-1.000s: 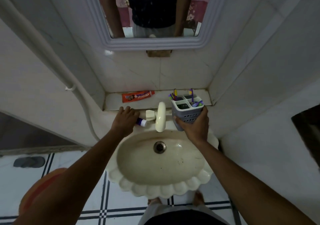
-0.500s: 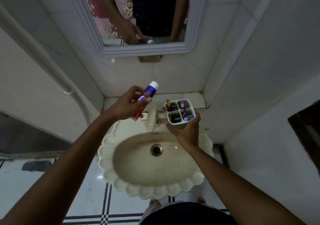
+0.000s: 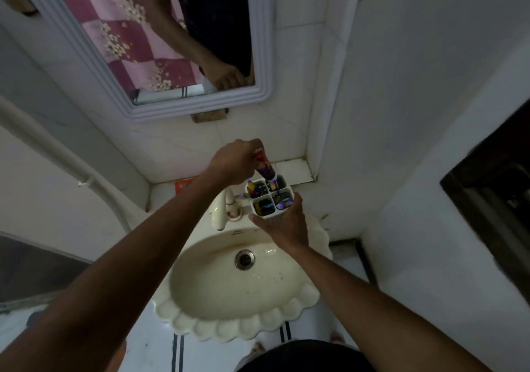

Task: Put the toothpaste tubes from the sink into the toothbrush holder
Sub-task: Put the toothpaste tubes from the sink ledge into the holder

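Above a scalloped sink [image 3: 243,325], a person's right hand [image 3: 282,222] cups the four-compartment toothbrush holder [image 3: 269,201] from below, lifted off the basin. The left hand [image 3: 233,161], nearer the wall, is clamped on the upper end of a toothpaste tube [image 3: 265,168]. The tube's long axis runs steeply downward, cap end pointing into the holder's far right compartment, just at its rim. A second tube [image 3: 183,186] appears to lie on the ledge behind.
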A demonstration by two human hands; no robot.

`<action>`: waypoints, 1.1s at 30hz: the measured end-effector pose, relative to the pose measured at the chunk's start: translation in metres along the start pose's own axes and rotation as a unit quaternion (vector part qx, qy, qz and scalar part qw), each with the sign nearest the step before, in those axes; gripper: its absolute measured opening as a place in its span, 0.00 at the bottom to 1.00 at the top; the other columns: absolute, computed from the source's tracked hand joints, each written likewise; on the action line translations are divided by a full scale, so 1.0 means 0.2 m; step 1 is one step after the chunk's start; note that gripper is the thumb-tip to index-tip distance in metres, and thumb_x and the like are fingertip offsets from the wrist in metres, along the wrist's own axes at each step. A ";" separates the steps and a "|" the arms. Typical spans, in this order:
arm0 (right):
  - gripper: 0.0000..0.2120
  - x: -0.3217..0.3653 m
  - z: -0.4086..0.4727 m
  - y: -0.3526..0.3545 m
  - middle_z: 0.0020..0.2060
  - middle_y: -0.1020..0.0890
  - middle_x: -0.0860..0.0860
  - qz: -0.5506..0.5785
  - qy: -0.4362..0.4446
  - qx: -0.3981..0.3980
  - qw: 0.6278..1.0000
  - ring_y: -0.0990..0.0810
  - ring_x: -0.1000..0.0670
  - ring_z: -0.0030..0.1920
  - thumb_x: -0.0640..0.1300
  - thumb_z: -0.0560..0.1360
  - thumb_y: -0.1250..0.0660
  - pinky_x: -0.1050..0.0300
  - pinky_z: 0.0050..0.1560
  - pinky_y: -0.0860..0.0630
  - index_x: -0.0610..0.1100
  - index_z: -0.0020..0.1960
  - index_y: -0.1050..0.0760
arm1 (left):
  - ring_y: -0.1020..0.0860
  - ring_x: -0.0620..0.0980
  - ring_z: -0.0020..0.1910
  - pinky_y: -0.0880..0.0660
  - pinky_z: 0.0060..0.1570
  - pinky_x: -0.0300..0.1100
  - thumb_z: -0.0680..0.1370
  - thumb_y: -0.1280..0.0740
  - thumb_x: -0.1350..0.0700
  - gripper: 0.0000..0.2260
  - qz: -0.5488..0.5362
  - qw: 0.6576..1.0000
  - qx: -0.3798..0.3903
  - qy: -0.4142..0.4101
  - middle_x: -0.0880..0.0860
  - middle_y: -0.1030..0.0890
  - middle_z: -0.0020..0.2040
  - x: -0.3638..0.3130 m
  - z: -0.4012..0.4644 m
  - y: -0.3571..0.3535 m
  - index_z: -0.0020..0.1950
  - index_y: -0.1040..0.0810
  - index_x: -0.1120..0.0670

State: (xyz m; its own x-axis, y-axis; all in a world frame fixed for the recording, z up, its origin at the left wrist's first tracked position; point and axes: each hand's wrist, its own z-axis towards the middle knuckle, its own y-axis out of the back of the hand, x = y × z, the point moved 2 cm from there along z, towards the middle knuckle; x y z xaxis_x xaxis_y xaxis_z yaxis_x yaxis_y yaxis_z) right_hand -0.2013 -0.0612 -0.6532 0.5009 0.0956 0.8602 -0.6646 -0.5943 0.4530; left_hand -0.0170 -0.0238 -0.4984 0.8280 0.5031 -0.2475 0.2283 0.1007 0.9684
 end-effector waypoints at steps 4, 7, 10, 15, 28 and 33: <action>0.70 0.02 0.00 0.01 0.71 0.19 0.52 -0.001 -0.003 0.000 1.000 0.18 0.48 0.70 0.77 0.53 0.15 0.45 0.67 0.16 0.51 0.84 0.41 | 0.17 0.54 0.45 0.17 0.49 0.56 0.79 0.28 0.59 0.09 -0.090 0.996 0.001 -0.002 0.53 0.15 0.51 0.02 0.01 -0.05 0.59 0.18 0.51; 0.69 0.02 0.00 0.01 0.70 0.19 0.53 0.003 -0.003 0.005 1.000 0.17 0.48 0.70 0.77 0.53 0.15 0.44 0.67 0.15 0.51 0.83 0.40 | 0.16 0.55 0.45 0.17 0.50 0.55 0.80 0.28 0.61 0.09 -0.123 0.992 -0.021 -0.008 0.55 0.14 0.52 0.03 -0.01 -0.09 0.60 0.18 0.55; 0.70 0.03 -0.01 0.02 0.72 0.20 0.52 -0.002 -0.006 0.009 1.000 0.19 0.47 0.71 0.76 0.53 0.14 0.43 0.68 0.16 0.50 0.84 0.42 | 0.15 0.54 0.52 0.18 0.52 0.49 0.81 0.27 0.60 0.11 -0.158 0.985 -0.060 -0.016 0.55 0.15 0.59 0.04 -0.04 -0.10 0.64 0.18 0.56; 0.70 0.02 -0.01 0.03 0.73 0.20 0.52 0.006 -0.012 0.003 1.000 0.19 0.46 0.72 0.78 0.52 0.15 0.42 0.69 0.17 0.51 0.83 0.41 | 0.15 0.49 0.47 0.19 0.48 0.41 0.81 0.25 0.52 0.09 -0.212 0.970 -0.119 0.013 0.51 0.13 0.52 0.16 -0.11 -0.09 0.56 0.14 0.56; 0.62 0.09 0.03 -0.04 0.67 0.18 0.56 0.021 -0.015 -0.058 0.998 0.17 0.48 0.68 0.71 0.53 0.12 0.45 0.68 0.17 0.55 0.80 0.35 | 0.15 0.55 0.48 0.21 0.52 0.45 0.80 0.28 0.56 0.07 -0.290 0.910 -0.125 0.270 0.56 0.12 0.49 0.89 -0.32 -0.44 0.55 0.13 0.56; 0.62 0.13 0.07 -0.06 0.68 0.18 0.57 0.016 -0.025 -0.062 0.998 0.16 0.51 0.66 0.69 0.53 0.09 0.48 0.66 0.16 0.55 0.80 0.33 | 0.19 0.64 0.59 0.22 0.56 0.53 0.80 0.32 0.50 0.15 -0.130 0.960 -0.092 0.231 0.59 0.16 0.60 1.14 -0.27 -0.58 0.63 0.16 0.56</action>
State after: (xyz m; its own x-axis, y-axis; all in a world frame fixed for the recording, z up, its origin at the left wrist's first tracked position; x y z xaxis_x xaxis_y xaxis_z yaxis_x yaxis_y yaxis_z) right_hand -0.1720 -0.0638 -0.6389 0.5028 0.0359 0.8637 -0.7426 -0.4934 0.4528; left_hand 0.1174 0.1251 -0.6653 0.4308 0.7628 -0.4823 0.2674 0.4025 0.8755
